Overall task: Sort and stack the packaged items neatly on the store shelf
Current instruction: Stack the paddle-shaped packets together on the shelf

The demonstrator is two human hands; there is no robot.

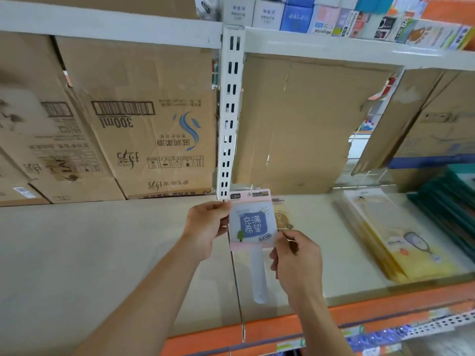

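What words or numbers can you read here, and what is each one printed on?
"300ml", upside down, on the brown cardboard box.
"滋润柔滑", upside down, on the same box.
"充满希望", on the blue patch of the pink-edged clear packet pinched by the left hand and the right hand.
Too blurred to read: the packet's top strip, the yellow flat packets, the small boxes on the upper shelf.

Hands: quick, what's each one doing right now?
Left hand: pinches the pink package by its left edge.
Right hand: pinches the same package at its lower right corner.
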